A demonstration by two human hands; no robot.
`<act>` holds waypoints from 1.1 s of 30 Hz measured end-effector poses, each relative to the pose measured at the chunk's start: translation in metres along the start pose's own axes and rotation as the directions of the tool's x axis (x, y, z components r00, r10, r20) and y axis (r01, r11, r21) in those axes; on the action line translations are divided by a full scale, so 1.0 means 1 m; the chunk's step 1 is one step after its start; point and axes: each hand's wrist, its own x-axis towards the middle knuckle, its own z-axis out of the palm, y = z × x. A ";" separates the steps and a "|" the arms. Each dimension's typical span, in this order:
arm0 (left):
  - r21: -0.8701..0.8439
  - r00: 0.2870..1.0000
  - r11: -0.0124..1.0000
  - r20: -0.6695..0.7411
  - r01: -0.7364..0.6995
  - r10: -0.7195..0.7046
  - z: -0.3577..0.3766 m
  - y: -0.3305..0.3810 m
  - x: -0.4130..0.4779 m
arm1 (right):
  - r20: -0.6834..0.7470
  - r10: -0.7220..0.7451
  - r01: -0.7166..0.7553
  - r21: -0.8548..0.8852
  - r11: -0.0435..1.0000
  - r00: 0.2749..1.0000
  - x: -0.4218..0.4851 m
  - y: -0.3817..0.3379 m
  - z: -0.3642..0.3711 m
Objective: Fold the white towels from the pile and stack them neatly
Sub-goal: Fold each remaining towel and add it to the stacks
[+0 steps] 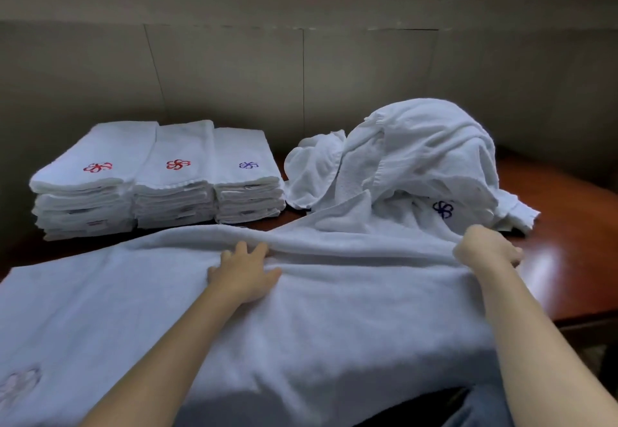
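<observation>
spreading one towel flat

the towel [301,309] lies across the tabletop [568,259], in front of the pile [418,159]. the left hand [244,276] presses it with relaxed fingers; the right hand [485,247] grips its far edge. better to pull the edge straight and smooth the ridge before folding.

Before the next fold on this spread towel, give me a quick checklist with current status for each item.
1. Spread towel flat: not ok, a ridge runs along its far edge.
2. Left hand on the cloth: ok, resting open.
3. Right hand has the far right edge: ok, fingers curled on it.
4. Far edge free of the unfolded pile: cannot tell, they meet.
5. Folded stacks tidy: ok, three side by side.
6. Table bare at right: ok.
</observation>
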 end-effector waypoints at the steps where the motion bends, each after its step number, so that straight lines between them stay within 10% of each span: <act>1: -0.017 0.999 0.999 0.013 -0.032 0.032 -0.005 -0.001 0.000 | -0.091 -0.073 0.072 -0.011 0.997 0.993 -0.001 -0.010 0.001; 6: -0.329 0.992 0.936 -0.027 -0.125 0.123 -0.026 -0.031 -0.002 | -0.307 -0.637 0.671 0.007 0.741 0.707 -0.030 -0.088 0.033; 12: -0.176 0.910 0.953 -0.297 0.246 -0.290 -0.039 -0.119 -0.007 | -0.083 -0.890 0.889 -0.060 0.454 0.449 -0.052 -0.150 0.080; 23: -0.507 0.675 0.599 -0.045 0.620 -0.736 -0.062 -0.269 -0.052 | 0.071 -0.803 0.805 -0.112 0.583 0.592 -0.033 -0.185 0.074; 29: -0.438 0.778 0.695 0.017 0.570 -0.628 -0.074 -0.276 -0.045 | 0.088 -0.764 0.766 -0.161 0.622 0.639 -0.033 -0.193 0.068; 33: -0.455 0.790 0.765 -0.191 0.455 -0.583 -0.079 -0.277 -0.034 | -0.109 -0.753 0.747 -0.099 0.657 0.648 -0.027 -0.194 0.053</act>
